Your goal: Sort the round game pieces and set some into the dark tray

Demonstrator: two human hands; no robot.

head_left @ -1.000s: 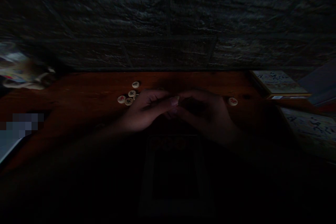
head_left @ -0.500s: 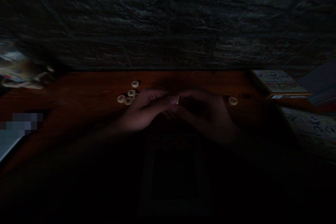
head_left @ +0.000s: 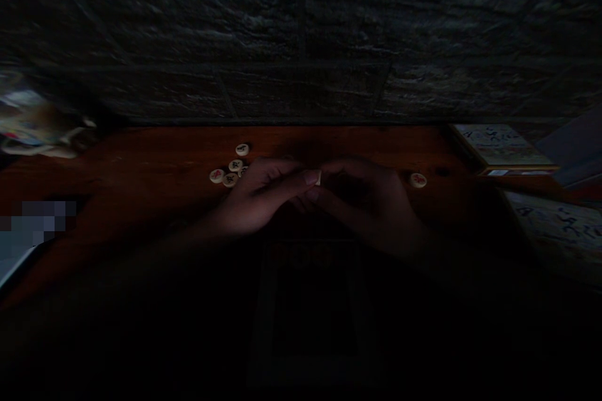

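My left hand [head_left: 263, 195] and my right hand [head_left: 371, 200] meet over the table, fingertips together. Between them a small pale Chinese chess piece [head_left: 318, 178] is pinched; only its edge shows past my left thumb, and its face is hidden. Several round Chinese chess pieces with black characters lie left of my left hand, among them one near the wall [head_left: 242, 150] and one in the cluster [head_left: 236, 165]. A red-marked piece [head_left: 216, 176] lies at that cluster's left side. Another red-marked piece [head_left: 418, 180] lies alone, right of my right hand.
A dark rectangular box or tray [head_left: 266, 313] with faint reddish discs at its far end is below my hands. Two flat boxes with printed lids [head_left: 493, 141] [head_left: 559, 225] are at the right. A pale ornament-like object [head_left: 37, 116] stands left. A stone wall [head_left: 301, 25] closes the back.
Almost nothing differs. The pinched piece shows slightly more beside my left thumb, and both hands keep the same place.
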